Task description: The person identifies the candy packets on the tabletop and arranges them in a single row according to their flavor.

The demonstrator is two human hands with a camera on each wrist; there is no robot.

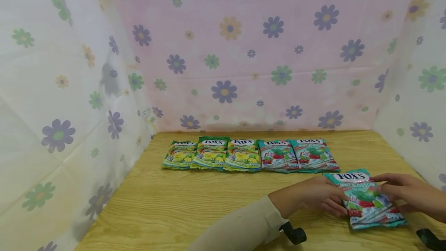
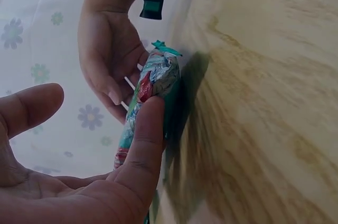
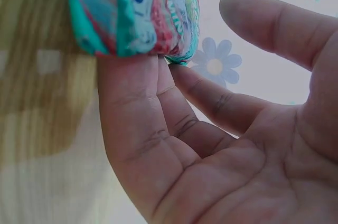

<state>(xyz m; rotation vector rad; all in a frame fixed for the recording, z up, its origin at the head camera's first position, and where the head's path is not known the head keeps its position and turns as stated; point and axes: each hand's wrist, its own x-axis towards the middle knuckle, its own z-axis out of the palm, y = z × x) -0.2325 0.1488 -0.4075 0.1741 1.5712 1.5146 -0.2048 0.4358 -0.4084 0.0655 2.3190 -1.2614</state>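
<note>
A teal Fox's Mint Blossom candy packet (image 1: 369, 200) lies between the two hands at the front right of the table, its printed face up. The left hand (image 1: 322, 195) touches its left edge. In the left wrist view, one finger of that hand rests along the packet's side (image 2: 150, 84), and the thumb stands well away from it. On the opposite edge is the right hand (image 1: 412, 193). Seen from the right wrist, its fingers (image 3: 132, 108) reach the end of the packet (image 3: 137, 12) from beneath, while the thumb is raised apart.
Behind, a row holds several packets: yellow-green Spring Tea packets (image 1: 209, 154) on the left and two Mint Blossom packets (image 1: 296, 156) on the right. Flower-patterned cloth (image 1: 244, 61) surrounds the wooden table (image 1: 156, 212) at the back and sides.
</note>
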